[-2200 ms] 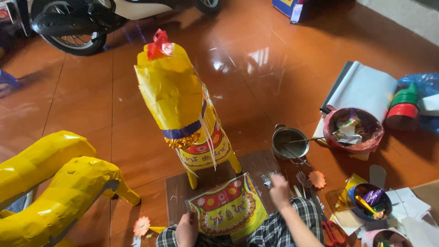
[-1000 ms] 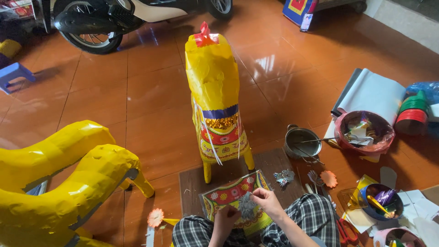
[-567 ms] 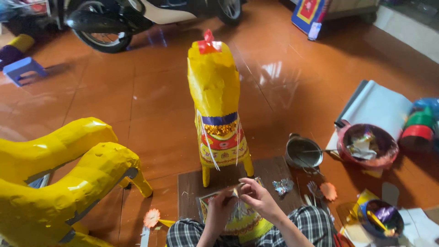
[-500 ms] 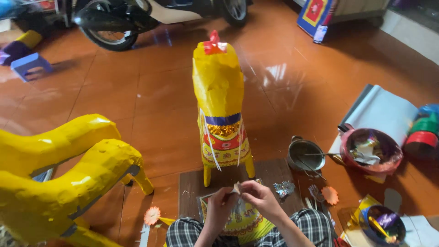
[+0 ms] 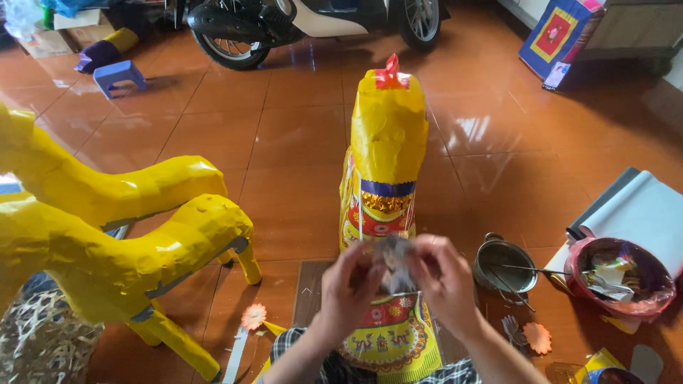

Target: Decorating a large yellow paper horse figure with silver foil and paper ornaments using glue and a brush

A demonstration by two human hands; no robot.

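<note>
My left hand (image 5: 348, 288) and my right hand (image 5: 445, 281) are raised together in front of me, both pinching a small shiny silvery foil piece (image 5: 393, 259) between the fingertips. Just behind them stands a yellow paper horse figure (image 5: 384, 153) with a red crest, a purple and gold collar and a patterned red-and-yellow chest panel. On my lap lies a colourful decorated paper sheet (image 5: 388, 338), yellow with red and green patterns, over a dark wooden board (image 5: 307, 295).
Two plain yellow paper horses (image 5: 121, 227) stand at the left. A metal pot (image 5: 504, 267) with a stick, a pink basin (image 5: 619, 277) of scraps, a paper roll (image 5: 637, 206), orange paper flowers (image 5: 254, 316) and a motorbike (image 5: 306, 21) surround me on the red tiled floor.
My hands lifted from the decorated sheet on my lap and came together higher up, holding the foil piece. The view tilted upward and closer to the standing horse.
</note>
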